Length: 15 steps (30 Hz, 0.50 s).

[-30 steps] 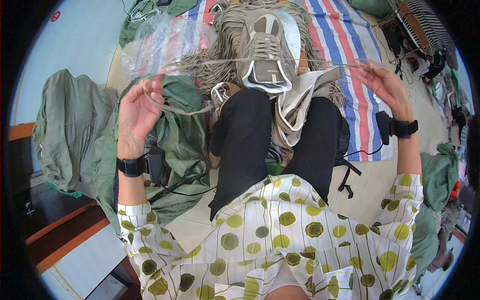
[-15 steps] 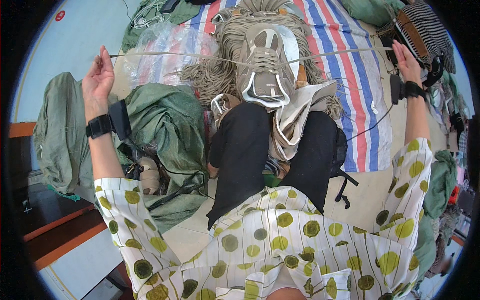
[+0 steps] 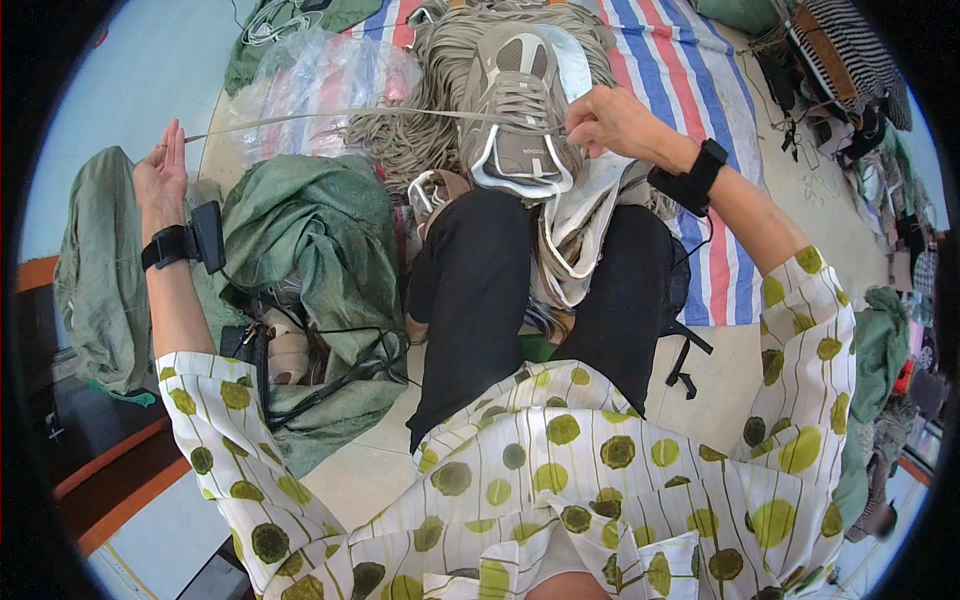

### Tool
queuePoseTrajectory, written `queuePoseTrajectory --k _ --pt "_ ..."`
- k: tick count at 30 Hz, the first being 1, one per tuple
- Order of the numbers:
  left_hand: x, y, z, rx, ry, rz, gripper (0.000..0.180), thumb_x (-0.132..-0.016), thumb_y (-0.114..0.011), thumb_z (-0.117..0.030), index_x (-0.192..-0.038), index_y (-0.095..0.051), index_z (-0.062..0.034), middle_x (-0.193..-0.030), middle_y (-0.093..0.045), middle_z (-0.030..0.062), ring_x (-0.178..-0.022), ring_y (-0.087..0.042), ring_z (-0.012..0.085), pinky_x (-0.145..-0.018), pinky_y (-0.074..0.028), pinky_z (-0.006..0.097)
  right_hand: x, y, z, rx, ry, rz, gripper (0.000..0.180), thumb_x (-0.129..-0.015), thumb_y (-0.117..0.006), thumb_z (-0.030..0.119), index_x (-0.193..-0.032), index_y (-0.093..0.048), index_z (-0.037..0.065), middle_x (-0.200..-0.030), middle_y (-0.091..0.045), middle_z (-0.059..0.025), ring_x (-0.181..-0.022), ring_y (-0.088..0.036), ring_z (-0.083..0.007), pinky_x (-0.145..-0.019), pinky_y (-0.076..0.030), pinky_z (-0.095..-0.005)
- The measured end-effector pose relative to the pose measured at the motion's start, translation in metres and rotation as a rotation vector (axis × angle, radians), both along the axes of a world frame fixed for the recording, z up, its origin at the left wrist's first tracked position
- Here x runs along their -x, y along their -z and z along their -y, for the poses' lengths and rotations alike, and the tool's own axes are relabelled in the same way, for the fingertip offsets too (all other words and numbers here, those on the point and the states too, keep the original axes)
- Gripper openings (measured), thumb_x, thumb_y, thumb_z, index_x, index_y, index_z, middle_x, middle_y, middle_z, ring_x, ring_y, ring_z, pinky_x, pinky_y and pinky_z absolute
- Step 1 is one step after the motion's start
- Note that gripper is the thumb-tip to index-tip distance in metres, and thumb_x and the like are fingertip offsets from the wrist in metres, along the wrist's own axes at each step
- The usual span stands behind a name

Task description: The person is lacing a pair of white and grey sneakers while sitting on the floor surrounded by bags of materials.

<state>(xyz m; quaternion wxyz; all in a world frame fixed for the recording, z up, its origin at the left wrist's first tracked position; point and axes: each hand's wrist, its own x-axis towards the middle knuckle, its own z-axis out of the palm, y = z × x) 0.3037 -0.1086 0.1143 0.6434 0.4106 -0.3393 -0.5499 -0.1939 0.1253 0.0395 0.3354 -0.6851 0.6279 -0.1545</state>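
A grey-beige sneaker stands upright ahead of my knees, toe pointing away from me, with a flat lace threaded across its front. From the shoe a long end of the shoelace stretches taut to the far left. My left hand grips that end, palm turned up. At the right side of the sneaker's opening, my right hand is closed in a pinch beside the laces; the bit of lace in its fingers is mostly hidden. Unfinished shoe uppers lie between my knees, below the sneaker.
A big heap of grey-beige laces lies under and around the sneaker on a striped tarp. Clear plastic bags are on the left. Green sacks sit beside my left leg. More bags and goods line the right.
My right hand has come in from the far right to the sneaker's side, and the lace end stretched to the right no longer shows. My left hand stays far out with its lace.
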Motion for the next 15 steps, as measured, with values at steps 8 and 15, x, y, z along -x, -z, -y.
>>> queuePoseTrajectory --k 8,15 --pt "0.069 0.048 -0.056 -0.035 0.152 0.29 0.03 -0.083 -0.041 0.008 -0.112 -0.036 0.0092 -0.11 -0.05 0.026 -0.104 -0.052 0.0329 -0.091 -0.046 0.036 -0.009 0.013 0.008 -0.072 0.112 -0.188 0.011 -0.066 -0.062 0.014 -0.072 -0.063 0.004 -0.064 -0.061 -0.0142 -0.065 -0.062 -0.0279 -0.063 -0.047 -0.0369" --pt "0.17 0.092 -0.145 -0.115 0.577 0.364 0.019 -0.082 -0.049 0.002 -0.101 -0.053 0.0054 -0.099 -0.059 0.0156 -0.094 -0.059 0.0225 -0.083 -0.049 0.029 -0.012 0.018 0.01 -0.015 0.132 -0.17 0.01 -0.067 -0.061 0.012 -0.072 -0.063 0.004 -0.065 -0.061 -0.0145 -0.066 -0.062 -0.0282 -0.061 -0.047 -0.0377"
